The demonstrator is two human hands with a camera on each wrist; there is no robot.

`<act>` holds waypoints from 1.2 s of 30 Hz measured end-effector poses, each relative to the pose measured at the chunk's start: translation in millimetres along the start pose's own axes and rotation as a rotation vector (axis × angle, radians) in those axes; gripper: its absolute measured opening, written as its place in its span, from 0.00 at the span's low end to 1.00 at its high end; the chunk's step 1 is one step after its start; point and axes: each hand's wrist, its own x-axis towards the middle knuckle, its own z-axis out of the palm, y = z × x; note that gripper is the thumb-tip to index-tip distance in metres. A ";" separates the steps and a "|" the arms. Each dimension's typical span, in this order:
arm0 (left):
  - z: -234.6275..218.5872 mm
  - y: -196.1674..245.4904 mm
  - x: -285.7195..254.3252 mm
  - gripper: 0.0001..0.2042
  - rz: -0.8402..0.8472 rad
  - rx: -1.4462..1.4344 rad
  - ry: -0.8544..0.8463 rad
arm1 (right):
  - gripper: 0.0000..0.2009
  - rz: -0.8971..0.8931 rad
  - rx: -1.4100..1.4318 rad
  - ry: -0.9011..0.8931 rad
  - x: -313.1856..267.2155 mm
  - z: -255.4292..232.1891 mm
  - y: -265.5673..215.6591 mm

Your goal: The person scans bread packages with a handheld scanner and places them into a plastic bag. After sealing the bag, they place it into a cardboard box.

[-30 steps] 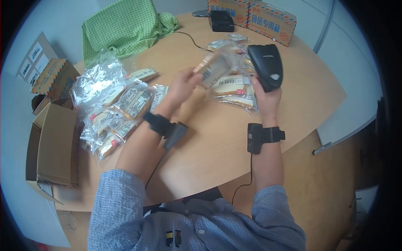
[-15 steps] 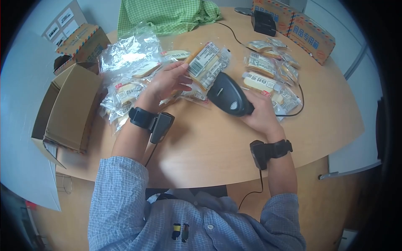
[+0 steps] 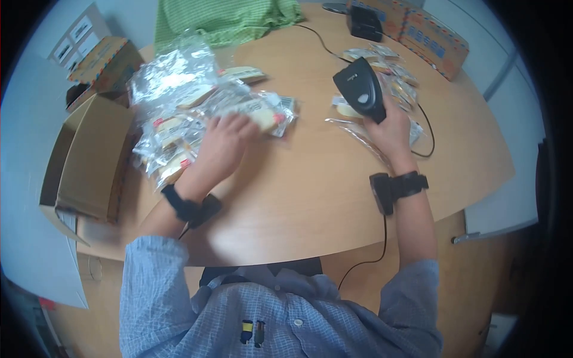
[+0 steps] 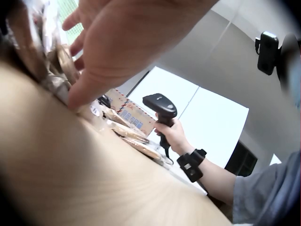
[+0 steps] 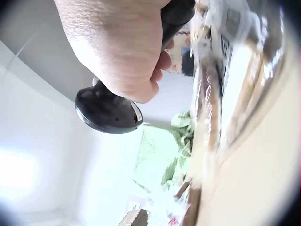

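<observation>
Above the table (image 3: 292, 209), black scanner (image 3: 358, 80), rounded head, pale oval patch (image 3: 363, 99)

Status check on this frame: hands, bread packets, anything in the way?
Left hand at bread packets, grip unclear. Right hand holds scanner. Packets lie in two piles. Nothing plainly blocks either hand.

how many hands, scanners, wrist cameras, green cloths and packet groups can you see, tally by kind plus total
Left hand and right hand: 2
Scanner: 1
Left wrist camera and right wrist camera: 2
Green cloth: 1
Left packet group and right packet group: 2
Total: 8; single packets overlap too much to count.
</observation>
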 end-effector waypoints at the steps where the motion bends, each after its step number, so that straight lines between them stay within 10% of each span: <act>1: -0.1 4.9 -4.9 0.18 -0.003 0.033 -0.273 | 0.20 0.021 -0.021 0.009 1.3 -4.5 10.3; 9: 10.9 38.6 57.6 0.17 0.038 -0.401 -0.160 | 0.18 0.167 -0.189 0.247 -9.0 -19.0 72.6; 18: 147.9 79.7 133.6 0.23 0.076 -0.429 -0.014 | 0.22 0.141 -0.096 0.226 -14.8 -24.7 66.3; 27: 68.5 23.0 113.4 0.13 -0.579 -1.524 -0.178 | 0.20 0.015 0.164 0.153 -10.3 -31.0 61.9; 36: 39.5 -8.3 79.0 0.15 -0.732 -1.504 -0.251 | 0.23 -0.260 0.234 -0.244 -13.7 -27.8 -13.1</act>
